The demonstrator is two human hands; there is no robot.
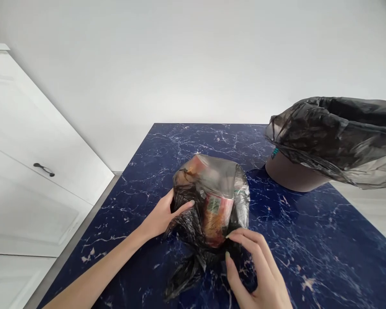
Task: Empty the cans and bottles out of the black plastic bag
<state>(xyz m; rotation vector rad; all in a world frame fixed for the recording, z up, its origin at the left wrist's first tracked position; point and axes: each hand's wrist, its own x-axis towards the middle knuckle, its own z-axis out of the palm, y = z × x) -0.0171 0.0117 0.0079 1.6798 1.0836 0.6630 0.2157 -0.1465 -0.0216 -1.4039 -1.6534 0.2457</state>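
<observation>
A thin black plastic bag (188,214) lies bunched on the blue marbled table. Through its film I see printed packaging (219,219) in red and orange; its exact kind is unclear. My left hand (162,212) grips the bag's left side, thumb across the front and the other fingers hidden behind. At the lower right of the bag is my right hand (257,266), its thumb and forefinger apart and the fingertips close to or touching the film. A loose, twisted end of the bag (183,277) trails toward me on the tabletop.
A bin (292,174) lined with another black bag (334,133) stands at the table's right side, the liner folded over its rim. The blue table (309,231) meets a pale wall at the back. Left of it is a white cabinet (35,193) with a dark handle.
</observation>
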